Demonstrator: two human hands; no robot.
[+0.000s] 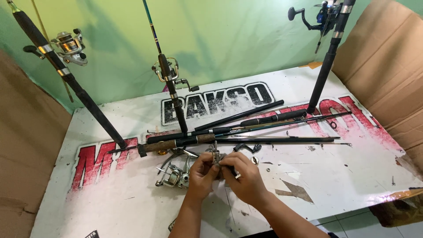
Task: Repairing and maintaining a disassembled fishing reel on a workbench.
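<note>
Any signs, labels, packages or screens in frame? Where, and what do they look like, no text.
Printed banner: flat over the tabletop under the rods and both hands; white, worn, big red letters and one row of black letters outlined in white.
Small sticker: near front left edge of the banner; dark, partly cut off.
Cardboard sheets: standing at the right and left sides; plain brown, no print visible.
No screens.

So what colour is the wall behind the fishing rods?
Green wall, pale and patchy, seen best in the head view.
</note>
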